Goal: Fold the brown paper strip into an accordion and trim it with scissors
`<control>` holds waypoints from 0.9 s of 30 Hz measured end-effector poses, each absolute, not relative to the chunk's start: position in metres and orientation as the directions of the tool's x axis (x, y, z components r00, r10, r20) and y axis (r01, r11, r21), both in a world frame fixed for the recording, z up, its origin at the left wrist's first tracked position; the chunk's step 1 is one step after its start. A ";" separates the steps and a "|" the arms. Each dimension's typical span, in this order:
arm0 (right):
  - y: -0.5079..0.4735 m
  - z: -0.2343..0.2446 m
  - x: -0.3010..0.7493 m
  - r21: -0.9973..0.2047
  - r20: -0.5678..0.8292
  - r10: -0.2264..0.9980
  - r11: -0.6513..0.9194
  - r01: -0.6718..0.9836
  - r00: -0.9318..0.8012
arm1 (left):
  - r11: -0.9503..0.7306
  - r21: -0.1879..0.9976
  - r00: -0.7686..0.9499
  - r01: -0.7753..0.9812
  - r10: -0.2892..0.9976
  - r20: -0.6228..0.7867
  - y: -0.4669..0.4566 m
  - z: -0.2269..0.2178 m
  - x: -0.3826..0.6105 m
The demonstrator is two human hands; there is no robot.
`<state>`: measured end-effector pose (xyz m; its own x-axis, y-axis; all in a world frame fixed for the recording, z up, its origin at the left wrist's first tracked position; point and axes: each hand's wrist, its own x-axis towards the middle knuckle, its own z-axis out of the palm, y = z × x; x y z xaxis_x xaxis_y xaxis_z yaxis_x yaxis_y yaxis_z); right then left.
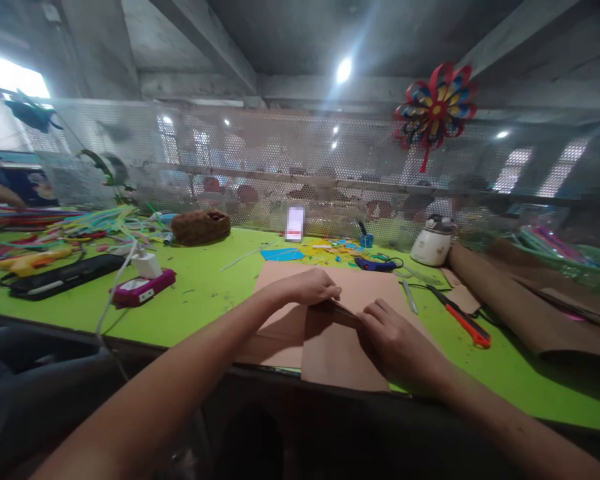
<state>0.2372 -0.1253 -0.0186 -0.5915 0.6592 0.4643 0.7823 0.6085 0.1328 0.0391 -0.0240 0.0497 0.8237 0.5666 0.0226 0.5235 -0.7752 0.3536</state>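
Brown kraft paper (350,357) lies in front of me, its near edge reaching the table's front edge. A raised fold runs across its middle between my hands. My left hand (316,287) grips the far side of the fold with curled fingers. At the fold's right end, my right hand (390,333) pinches the paper, the thumb hidden beneath. Right of the paper lie a grey pen-like stick (409,297) and a utility knife (467,323) with an orange-red handle.
The green table (200,287) holds a purple power strip (144,288), a black case (70,275), a brown fuzzy pouch (201,228), a blue glue gun (376,265) and a white bottle (431,241). Rolled brown paper (505,300) lies at right. Another person's arm (0,193) shows far left.
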 end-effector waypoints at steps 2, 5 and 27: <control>-0.127 -0.019 0.238 0.154 0.488 0.632 0.616 0.773 -0.602 | -0.781 0.347 0.848 0.519 0.521 -0.097 -0.024 0.058 0.048; -0.126 -0.020 0.243 0.168 0.534 0.589 0.630 0.758 -0.607 | -0.724 0.457 0.853 0.518 0.478 -0.210 -0.028 0.062 0.052; -0.112 -0.018 0.252 -0.554 0.581 0.787 0.569 0.608 -0.208 | -0.580 0.704 0.829 0.411 0.558 -0.025 -0.042 0.020 0.037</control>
<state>0.2524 -0.1123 -0.0180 -0.2079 0.7871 0.5807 0.6079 0.5691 -0.5537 0.0367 -0.0425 0.0204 0.8295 0.5580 -0.0249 0.4110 -0.5796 0.7036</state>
